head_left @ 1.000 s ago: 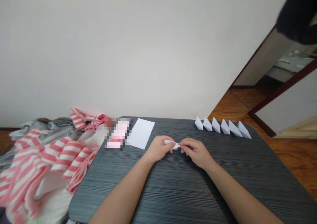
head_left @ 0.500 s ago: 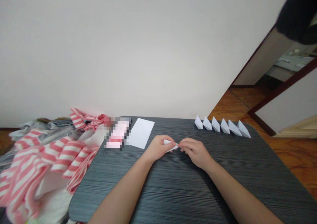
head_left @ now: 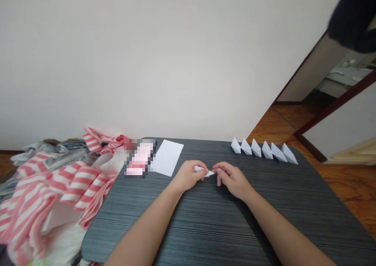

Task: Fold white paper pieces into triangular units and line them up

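Note:
Above the middle of the table, my left hand (head_left: 188,177) is closed on a small folded white paper boat (head_left: 209,174), pinched between thumb and fingers. Part of the paper is hidden by that hand. The boat's pointed tip faces right. Just beside this tip is my right hand (head_left: 232,178), its fingers loosely bent and apart, with nothing visible between them. Whether a fingertip brushes the paper is too small to tell.
Several folded white paper boats (head_left: 266,150) stand in a row at the table's back right. White paper sheets (head_left: 168,158) lie at the back left, beside a pixelated pink item (head_left: 140,160). Striped cloth (head_left: 79,183) is heaped left of the dark table (head_left: 202,227). A wall rises behind.
My right hand's fingers have loosened from the paper boat's tip and spread a little. More of the tip now shows. My left hand keeps its hold, almost unmoved.

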Action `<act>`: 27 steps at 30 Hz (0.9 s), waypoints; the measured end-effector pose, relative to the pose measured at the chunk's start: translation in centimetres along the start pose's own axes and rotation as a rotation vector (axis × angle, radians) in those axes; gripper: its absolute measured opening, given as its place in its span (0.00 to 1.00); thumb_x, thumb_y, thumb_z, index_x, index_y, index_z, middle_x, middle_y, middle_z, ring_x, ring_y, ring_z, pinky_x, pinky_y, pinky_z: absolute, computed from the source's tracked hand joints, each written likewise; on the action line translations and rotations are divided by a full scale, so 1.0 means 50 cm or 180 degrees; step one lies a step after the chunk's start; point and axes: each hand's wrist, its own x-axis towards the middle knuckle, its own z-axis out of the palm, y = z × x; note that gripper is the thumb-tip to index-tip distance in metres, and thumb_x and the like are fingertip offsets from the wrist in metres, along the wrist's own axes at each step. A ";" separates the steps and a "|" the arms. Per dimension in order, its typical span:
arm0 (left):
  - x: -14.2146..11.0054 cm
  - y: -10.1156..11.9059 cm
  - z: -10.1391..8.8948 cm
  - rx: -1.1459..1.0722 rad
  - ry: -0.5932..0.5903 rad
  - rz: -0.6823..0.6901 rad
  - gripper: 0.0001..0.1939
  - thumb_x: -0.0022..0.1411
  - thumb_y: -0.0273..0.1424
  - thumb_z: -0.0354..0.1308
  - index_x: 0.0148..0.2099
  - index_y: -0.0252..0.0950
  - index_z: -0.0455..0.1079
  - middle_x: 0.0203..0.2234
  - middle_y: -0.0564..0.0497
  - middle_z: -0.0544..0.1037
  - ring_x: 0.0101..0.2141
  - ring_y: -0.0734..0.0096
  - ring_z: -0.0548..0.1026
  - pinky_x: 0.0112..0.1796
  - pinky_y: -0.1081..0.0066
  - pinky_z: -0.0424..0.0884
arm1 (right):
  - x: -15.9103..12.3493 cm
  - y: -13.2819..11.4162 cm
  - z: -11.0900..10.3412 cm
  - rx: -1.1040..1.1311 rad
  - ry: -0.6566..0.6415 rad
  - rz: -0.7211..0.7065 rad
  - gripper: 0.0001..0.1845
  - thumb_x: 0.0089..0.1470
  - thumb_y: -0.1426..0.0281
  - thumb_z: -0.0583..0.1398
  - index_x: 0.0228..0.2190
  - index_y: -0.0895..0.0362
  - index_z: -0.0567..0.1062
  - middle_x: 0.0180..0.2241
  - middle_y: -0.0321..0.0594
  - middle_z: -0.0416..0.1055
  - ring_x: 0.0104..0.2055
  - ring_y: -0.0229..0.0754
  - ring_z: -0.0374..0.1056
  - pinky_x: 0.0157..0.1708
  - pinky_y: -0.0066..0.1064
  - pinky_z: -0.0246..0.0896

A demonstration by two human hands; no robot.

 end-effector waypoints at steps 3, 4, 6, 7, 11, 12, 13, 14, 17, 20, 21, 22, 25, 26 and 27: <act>-0.001 0.002 0.000 0.0057 -0.0044 0.0038 0.12 0.55 0.36 0.53 0.33 0.32 0.72 0.21 0.51 0.74 0.23 0.75 0.70 0.25 0.77 0.63 | 0.002 -0.002 0.002 -0.0242 -0.0166 0.0050 0.14 0.60 0.66 0.49 0.30 0.57 0.72 0.15 0.32 0.66 0.19 0.35 0.64 0.26 0.26 0.58; -0.002 0.003 0.001 0.0084 -0.0059 0.0055 0.12 0.55 0.36 0.53 0.33 0.32 0.72 0.21 0.51 0.74 0.23 0.75 0.70 0.25 0.77 0.62 | 0.003 -0.003 0.003 -0.0316 -0.0222 0.0032 0.15 0.59 0.67 0.50 0.27 0.57 0.72 0.15 0.32 0.66 0.19 0.34 0.63 0.25 0.26 0.57; -0.002 0.003 0.001 0.0148 -0.0073 0.0075 0.11 0.55 0.35 0.53 0.33 0.32 0.72 0.20 0.51 0.74 0.23 0.75 0.69 0.24 0.77 0.62 | 0.004 -0.005 0.005 -0.0409 -0.0274 0.0007 0.15 0.58 0.68 0.51 0.25 0.57 0.71 0.16 0.32 0.65 0.18 0.34 0.62 0.23 0.25 0.56; -0.001 0.004 0.001 0.0177 -0.0074 0.0079 0.11 0.55 0.34 0.53 0.33 0.32 0.72 0.20 0.51 0.73 0.23 0.75 0.69 0.24 0.77 0.62 | 0.005 -0.006 0.006 -0.0435 -0.0271 -0.0005 0.15 0.58 0.68 0.51 0.24 0.57 0.71 0.16 0.32 0.65 0.18 0.33 0.62 0.23 0.24 0.55; -0.001 0.004 0.002 0.0225 -0.0062 0.0041 0.11 0.55 0.35 0.53 0.33 0.33 0.73 0.20 0.51 0.74 0.23 0.74 0.70 0.25 0.76 0.62 | 0.007 -0.006 0.008 -0.0576 -0.0201 -0.0128 0.13 0.58 0.71 0.51 0.23 0.57 0.69 0.17 0.31 0.65 0.19 0.33 0.61 0.23 0.24 0.54; -0.001 0.004 0.002 0.0229 -0.0067 0.0028 0.12 0.55 0.35 0.53 0.34 0.33 0.73 0.21 0.51 0.74 0.23 0.74 0.70 0.25 0.76 0.62 | 0.007 -0.006 0.007 -0.0623 -0.0180 -0.0179 0.13 0.57 0.71 0.51 0.23 0.57 0.69 0.17 0.32 0.65 0.20 0.33 0.62 0.24 0.24 0.53; -0.001 0.005 0.002 0.0238 -0.0076 0.0015 0.12 0.55 0.36 0.54 0.34 0.33 0.73 0.21 0.51 0.74 0.24 0.74 0.70 0.25 0.76 0.62 | 0.007 -0.006 0.007 -0.0668 -0.0164 -0.0233 0.12 0.57 0.71 0.51 0.23 0.57 0.69 0.18 0.32 0.65 0.20 0.33 0.62 0.24 0.24 0.53; -0.001 0.005 0.002 0.0256 -0.0083 0.0004 0.12 0.54 0.36 0.54 0.34 0.33 0.73 0.21 0.51 0.74 0.24 0.74 0.70 0.25 0.76 0.62 | 0.007 -0.006 0.007 -0.0709 -0.0154 -0.0288 0.12 0.57 0.72 0.52 0.23 0.57 0.69 0.18 0.32 0.65 0.21 0.34 0.62 0.25 0.24 0.53; -0.002 0.009 0.001 0.0336 -0.0097 0.0004 0.13 0.55 0.36 0.53 0.34 0.33 0.74 0.21 0.51 0.74 0.24 0.74 0.70 0.25 0.76 0.61 | 0.007 -0.007 0.007 -0.0760 -0.0149 -0.0399 0.12 0.57 0.72 0.52 0.23 0.57 0.69 0.20 0.33 0.66 0.24 0.34 0.63 0.27 0.25 0.53; -0.004 0.014 0.000 0.0399 -0.0114 0.0064 0.13 0.55 0.35 0.52 0.33 0.32 0.74 0.22 0.51 0.74 0.24 0.74 0.69 0.25 0.76 0.61 | 0.005 -0.009 0.010 -0.0729 -0.0128 -0.0413 0.10 0.56 0.72 0.53 0.24 0.57 0.69 0.22 0.34 0.67 0.26 0.35 0.63 0.28 0.25 0.54; -0.004 0.016 0.000 0.0421 -0.0123 0.0087 0.12 0.55 0.34 0.52 0.33 0.32 0.74 0.22 0.51 0.74 0.24 0.74 0.69 0.25 0.77 0.61 | 0.005 -0.009 0.011 -0.0716 -0.0132 -0.0408 0.10 0.56 0.72 0.53 0.25 0.57 0.69 0.23 0.34 0.67 0.26 0.35 0.63 0.28 0.25 0.54; -0.005 0.017 0.000 0.0442 -0.0130 0.0103 0.12 0.55 0.34 0.52 0.33 0.32 0.74 0.22 0.51 0.74 0.24 0.75 0.69 0.25 0.77 0.60 | 0.006 -0.010 0.012 -0.0707 -0.0139 -0.0401 0.09 0.56 0.72 0.53 0.25 0.57 0.69 0.23 0.34 0.67 0.26 0.35 0.63 0.27 0.25 0.54; -0.006 0.018 -0.001 0.0462 -0.0132 0.0117 0.12 0.55 0.33 0.52 0.33 0.32 0.74 0.22 0.51 0.74 0.24 0.75 0.69 0.25 0.77 0.60 | 0.006 -0.013 0.015 -0.0680 -0.0166 -0.0374 0.10 0.56 0.73 0.53 0.24 0.57 0.69 0.21 0.33 0.67 0.25 0.35 0.63 0.26 0.25 0.53; -0.006 0.017 0.000 0.0444 -0.0123 0.0112 0.12 0.55 0.33 0.52 0.33 0.32 0.74 0.22 0.51 0.74 0.24 0.75 0.69 0.25 0.77 0.61 | 0.006 -0.014 0.014 -0.0664 -0.0165 -0.0356 0.10 0.56 0.73 0.53 0.24 0.57 0.69 0.21 0.33 0.67 0.24 0.35 0.63 0.26 0.25 0.53; -0.006 0.017 0.000 0.0420 -0.0109 0.0108 0.12 0.55 0.33 0.52 0.32 0.33 0.74 0.22 0.51 0.74 0.24 0.74 0.69 0.25 0.76 0.61 | 0.006 -0.014 0.014 -0.0644 -0.0165 -0.0333 0.10 0.56 0.72 0.53 0.24 0.57 0.69 0.21 0.33 0.67 0.24 0.35 0.63 0.26 0.25 0.53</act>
